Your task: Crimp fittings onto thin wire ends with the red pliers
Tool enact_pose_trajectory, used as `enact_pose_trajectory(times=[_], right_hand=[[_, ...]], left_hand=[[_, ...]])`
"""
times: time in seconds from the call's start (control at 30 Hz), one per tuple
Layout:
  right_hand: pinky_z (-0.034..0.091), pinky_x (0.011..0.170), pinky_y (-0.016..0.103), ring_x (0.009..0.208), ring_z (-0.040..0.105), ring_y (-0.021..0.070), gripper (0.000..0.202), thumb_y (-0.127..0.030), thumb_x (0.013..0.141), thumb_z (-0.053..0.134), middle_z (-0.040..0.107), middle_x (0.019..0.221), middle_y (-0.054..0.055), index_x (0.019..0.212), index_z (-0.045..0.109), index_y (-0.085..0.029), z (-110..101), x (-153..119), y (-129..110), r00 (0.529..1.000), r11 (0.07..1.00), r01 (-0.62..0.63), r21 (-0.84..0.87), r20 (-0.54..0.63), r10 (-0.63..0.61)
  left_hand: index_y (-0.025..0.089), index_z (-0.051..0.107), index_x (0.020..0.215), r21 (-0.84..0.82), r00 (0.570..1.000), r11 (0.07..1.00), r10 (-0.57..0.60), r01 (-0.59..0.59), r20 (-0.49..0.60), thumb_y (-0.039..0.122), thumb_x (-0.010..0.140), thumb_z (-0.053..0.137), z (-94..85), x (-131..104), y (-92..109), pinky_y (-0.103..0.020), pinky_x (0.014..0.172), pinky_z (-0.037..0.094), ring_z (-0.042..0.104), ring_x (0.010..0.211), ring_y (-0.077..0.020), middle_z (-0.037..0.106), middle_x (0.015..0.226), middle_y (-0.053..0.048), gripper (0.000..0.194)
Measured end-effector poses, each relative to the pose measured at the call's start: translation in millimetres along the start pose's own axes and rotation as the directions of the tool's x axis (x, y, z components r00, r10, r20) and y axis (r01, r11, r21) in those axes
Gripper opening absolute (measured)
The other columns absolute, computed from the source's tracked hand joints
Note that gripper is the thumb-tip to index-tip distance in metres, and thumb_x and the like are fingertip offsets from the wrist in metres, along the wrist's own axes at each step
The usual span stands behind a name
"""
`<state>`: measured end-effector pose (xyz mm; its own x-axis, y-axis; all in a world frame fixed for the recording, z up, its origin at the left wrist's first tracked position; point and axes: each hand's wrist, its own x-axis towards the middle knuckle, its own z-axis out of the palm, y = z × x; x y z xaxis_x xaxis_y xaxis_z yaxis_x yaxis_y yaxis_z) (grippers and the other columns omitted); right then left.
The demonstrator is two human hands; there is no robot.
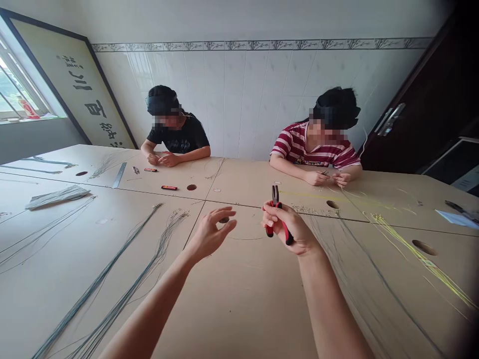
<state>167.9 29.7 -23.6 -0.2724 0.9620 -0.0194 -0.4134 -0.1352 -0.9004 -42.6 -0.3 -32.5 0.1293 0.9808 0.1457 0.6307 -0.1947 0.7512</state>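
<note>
My right hand [290,227] is wrapped round pliers [276,197] with red and black handles, their dark jaws pointing up. Over the table's middle, my left hand [212,232] is held with its fingers apart and curved, holding nothing. A thin cord [245,239] lies on the tabletop between the two hands. Just beyond the pliers, to the right, many small metal pieces [309,210] are scattered. Left of my left hand lie two bundles of grey-green cords, one nearer [151,262] and one farther [112,267], with metal pieces at their far ends.
Two people sit across the table [247,284], one in black [183,137], one in a striped shirt [295,144], their hands near small items. Yellow cords [426,262] lie right. A ruler [119,175], red-black knife [169,188] and cord package [58,197] lie left. Round holes pierce the tabletop.
</note>
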Motion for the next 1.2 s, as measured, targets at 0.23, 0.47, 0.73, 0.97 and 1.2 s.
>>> enact_pose_trajectory(times=[0.23,0.47,0.73,0.97,1.2], right_hand=[[0.036,0.062,0.026,0.058,0.037,0.0091,0.021,-0.035,0.075,0.076,0.037,0.059,-0.007,0.076,0.062,-0.019,-0.2,1.1,6.3,0.999,0.998,0.017,-0.060,0.034,-0.014],[0.035,0.061,0.027,0.056,0.037,0.0092,0.025,-0.038,0.071,0.078,0.038,0.058,-0.007,0.073,0.061,-0.019,-0.2,6.1,10.6,1.000,0.991,0.015,-0.131,-0.022,-0.018],[0.035,0.061,0.028,0.057,0.038,0.0102,0.027,-0.042,0.071,0.076,0.041,0.059,-0.006,0.074,0.061,-0.020,-0.2,7.8,17.5,0.997,0.967,0.013,-0.254,-0.070,-0.032],[0.034,0.061,0.029,0.067,0.045,0.0135,0.025,-0.045,0.075,0.071,0.062,0.079,0.001,0.084,0.067,-0.022,8.1,-0.8,12.2,0.993,0.866,0.017,-0.499,-0.093,-0.073],[0.033,0.063,0.031,0.070,0.045,0.0156,0.030,-0.046,0.078,0.067,0.064,0.097,0.004,0.102,0.070,-0.027,20.7,-16.5,4.1,0.980,0.852,0.066,-0.519,-0.127,-0.153]], left_hand=[[0.017,0.072,0.101,-0.430,0.959,0.903,0.106,0.018,0.262,0.039,0.081,0.066,11.9,32.6,24.8,-0.033,0.086,0.048,0.065,0.100,-0.0211,0.073,0.105,-0.009,0.031],[0.018,0.072,0.084,-0.363,0.979,0.930,0.015,0.061,0.202,0.042,0.083,0.061,4.2,38.8,16.5,-0.024,0.064,0.044,0.060,0.078,-0.0147,0.073,0.084,-0.005,0.027],[0.017,0.074,0.084,-0.297,0.991,0.955,0.031,0.010,0.132,0.043,0.081,0.062,-19.0,27.4,20.0,-0.024,0.056,0.045,0.063,0.071,-0.0151,0.073,0.082,-0.007,0.029],[0.019,0.074,0.078,-0.221,0.997,0.974,0.055,-0.040,0.063,0.041,0.082,0.062,-32.3,23.7,25.0,-0.022,0.049,0.040,0.061,0.065,-0.0136,0.073,0.079,-0.005,0.025],[0.022,0.076,0.087,-0.121,0.980,0.980,0.171,-0.158,0.102,0.038,0.088,0.055,-33.5,19.9,43.9,-0.025,0.058,0.042,0.061,0.071,-0.0147,0.071,0.080,-0.002,0.027]])
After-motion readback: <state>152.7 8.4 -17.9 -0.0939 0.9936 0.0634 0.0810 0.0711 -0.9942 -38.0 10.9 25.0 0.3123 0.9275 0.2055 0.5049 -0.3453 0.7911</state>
